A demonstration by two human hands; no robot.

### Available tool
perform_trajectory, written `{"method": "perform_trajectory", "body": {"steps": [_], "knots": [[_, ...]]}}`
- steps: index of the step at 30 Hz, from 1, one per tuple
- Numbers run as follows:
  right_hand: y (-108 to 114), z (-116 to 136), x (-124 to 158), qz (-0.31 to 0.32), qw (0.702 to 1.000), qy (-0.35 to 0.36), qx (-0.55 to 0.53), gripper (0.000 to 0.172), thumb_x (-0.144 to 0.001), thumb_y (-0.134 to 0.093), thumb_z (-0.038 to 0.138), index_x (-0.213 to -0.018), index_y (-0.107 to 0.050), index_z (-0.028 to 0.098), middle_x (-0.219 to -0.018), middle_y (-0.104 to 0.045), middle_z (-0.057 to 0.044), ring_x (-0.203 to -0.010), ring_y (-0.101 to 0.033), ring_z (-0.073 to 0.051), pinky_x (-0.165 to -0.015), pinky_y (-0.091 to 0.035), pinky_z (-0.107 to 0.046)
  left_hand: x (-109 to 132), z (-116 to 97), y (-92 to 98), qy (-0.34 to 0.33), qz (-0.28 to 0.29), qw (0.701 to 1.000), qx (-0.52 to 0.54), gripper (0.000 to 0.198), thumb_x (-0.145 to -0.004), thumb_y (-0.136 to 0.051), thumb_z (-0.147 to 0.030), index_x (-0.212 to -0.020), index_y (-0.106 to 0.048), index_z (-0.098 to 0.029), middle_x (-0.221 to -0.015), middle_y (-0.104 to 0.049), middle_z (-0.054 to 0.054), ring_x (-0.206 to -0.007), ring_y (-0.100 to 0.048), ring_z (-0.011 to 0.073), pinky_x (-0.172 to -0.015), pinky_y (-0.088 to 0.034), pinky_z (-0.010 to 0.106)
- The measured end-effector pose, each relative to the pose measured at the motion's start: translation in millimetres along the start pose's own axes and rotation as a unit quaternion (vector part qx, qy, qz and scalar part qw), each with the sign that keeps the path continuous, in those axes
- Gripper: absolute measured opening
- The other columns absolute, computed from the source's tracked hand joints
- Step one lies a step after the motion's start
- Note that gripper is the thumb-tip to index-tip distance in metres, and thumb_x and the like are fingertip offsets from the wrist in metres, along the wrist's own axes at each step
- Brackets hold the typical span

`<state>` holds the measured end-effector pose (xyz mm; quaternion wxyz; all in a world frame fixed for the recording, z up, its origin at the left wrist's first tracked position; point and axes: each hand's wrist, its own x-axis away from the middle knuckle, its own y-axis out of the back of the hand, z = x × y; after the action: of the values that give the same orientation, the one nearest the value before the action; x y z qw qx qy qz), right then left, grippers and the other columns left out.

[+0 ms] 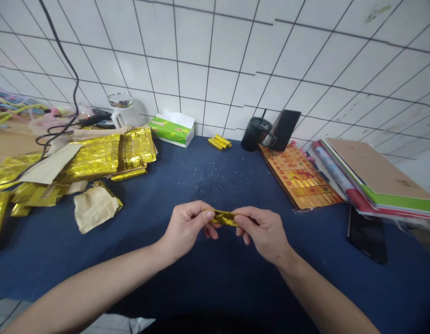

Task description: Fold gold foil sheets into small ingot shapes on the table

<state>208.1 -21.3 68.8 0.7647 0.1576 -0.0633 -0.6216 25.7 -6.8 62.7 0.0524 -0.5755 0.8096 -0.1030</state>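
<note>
A small strip of gold foil paper (224, 218), narrow and folded or rolled, is stretched between my two hands above the blue table. My left hand (190, 227) pinches its left end between thumb and fingers. The right end is pinched the same way by my right hand (262, 232). Fingers cover both ends of the strip. Farther back, near the wall, lie several small gold foil rolls (219, 142). To the left is a pile of gold foil paper (97, 155), with a crumpled foil sheet (97, 207) showing its tan backing.
A green tissue pack (172, 129), a white mug (121, 111) and a dark mug (256, 134) stand along the tiled wall. A phone (287, 130) leans beside orange printed packets (301, 178). Stacked notebooks (378, 171) partly cover a black phone (367, 236). A black cable (76, 88) hangs at left.
</note>
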Motion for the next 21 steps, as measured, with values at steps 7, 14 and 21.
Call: {"method": "perform_trajectory", "body": {"steps": [7,14,21], "knots": [[-17,-21,-10,-0.037,0.991,-0.070,-0.106,0.021,-0.083,-0.049,0.035,-0.076,-0.055,0.017,-0.054,-0.053,0.005,-0.040,-0.050,-0.007,-0.041,-0.041,-0.021,-14,16,2.7,0.014,-0.026,0.999,-0.038,0.022,-0.074,-0.060,-0.033,-0.070,-0.058,-0.011,-0.058,-0.063,0.000,-0.044,-0.059,0.0096,-0.043,-0.046,0.019],[-27,-53,-26,-0.082,0.986,-0.096,-0.113,0.020,-0.079,-0.051,0.036,-0.075,-0.053,0.017,-0.047,-0.043,0.009,-0.033,-0.040,-0.005,-0.035,-0.034,-0.019,-46,36,16.0,0.106,-0.016,0.991,-0.086,0.020,-0.080,-0.052,-0.030,-0.072,-0.052,-0.012,-0.055,-0.061,0.000,-0.039,-0.055,0.0072,-0.038,-0.039,0.015],[-19,-67,-34,-0.035,0.981,-0.170,-0.087,0.018,-0.076,-0.048,0.033,-0.082,-0.051,0.016,-0.056,-0.060,0.002,-0.034,-0.048,-0.007,-0.036,-0.037,-0.019,-81,41,30.9,0.146,0.077,0.974,-0.157,0.019,-0.079,-0.055,-0.026,-0.066,-0.054,-0.011,-0.047,-0.057,-0.001,-0.034,-0.052,0.0072,-0.034,-0.037,0.015]]}}
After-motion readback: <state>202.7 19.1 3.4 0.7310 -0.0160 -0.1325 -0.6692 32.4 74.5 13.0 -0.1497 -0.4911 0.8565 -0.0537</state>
